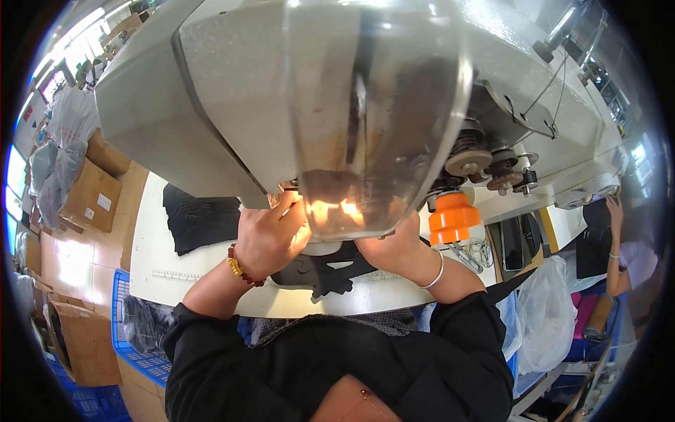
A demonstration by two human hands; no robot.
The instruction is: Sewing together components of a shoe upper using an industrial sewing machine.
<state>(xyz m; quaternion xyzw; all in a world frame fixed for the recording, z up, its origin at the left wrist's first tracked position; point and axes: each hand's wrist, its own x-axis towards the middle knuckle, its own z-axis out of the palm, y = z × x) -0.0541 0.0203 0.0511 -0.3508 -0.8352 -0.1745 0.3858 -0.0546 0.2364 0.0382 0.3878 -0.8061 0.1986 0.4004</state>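
Note:
A sewing machine (239,91) fills the upper middle, with a clear plastic shield (380,119) hanging in front of its lit needle area. My left hand (269,240) is raised at the shield's left side, its fingers bent together near the light; what they hold, if anything, is hidden. From the right, my right hand (391,247) reaches behind the shield's lower edge, its fingertips hidden. Below and between both hands, a cut black fabric piece (320,276) with openings in it lies on the white machine table (158,246).
More black fabric (202,219) lies at the table's left. An orange knob-like part (453,216) hangs by the thread tension discs (470,162). A phone (512,245) rests in a tray at right. Blue baskets (140,355) and cardboard boxes (91,195) stand left; another person's arm (616,232) shows far right.

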